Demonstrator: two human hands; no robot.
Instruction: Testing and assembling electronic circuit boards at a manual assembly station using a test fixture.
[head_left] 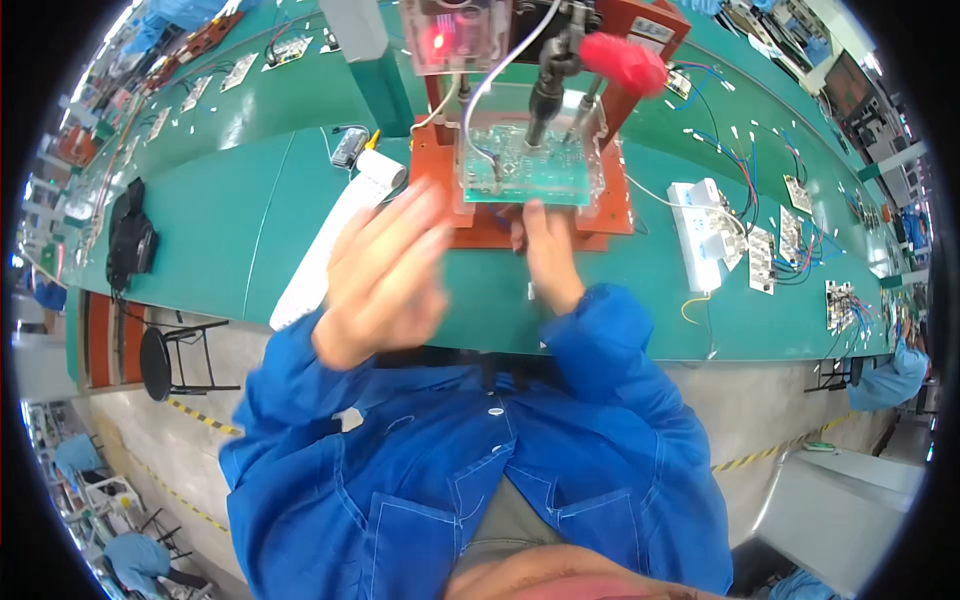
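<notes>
My left hand [385,275] is raised in front of the test fixture's left side, blurred by motion. Its fingers are stretched out and nothing shows in them. At the front edge of the fixture is my right hand [550,255], thumb up against the edge of a green circuit board [525,188]. The other fingers curl below that edge and are partly hidden, so what they grip cannot be made out. Under a clear plate, the board sits on the fixture's orange base [433,170]. Above it stands a clamp with a red handle [622,63].
Left of the fixture, a white paper roll [380,170] trails across the green table [200,235] beside a small grey device [349,147]. A white power strip [697,235] lies to the right, near wired circuit boards [762,260]. A black stool [157,362] stands at the left.
</notes>
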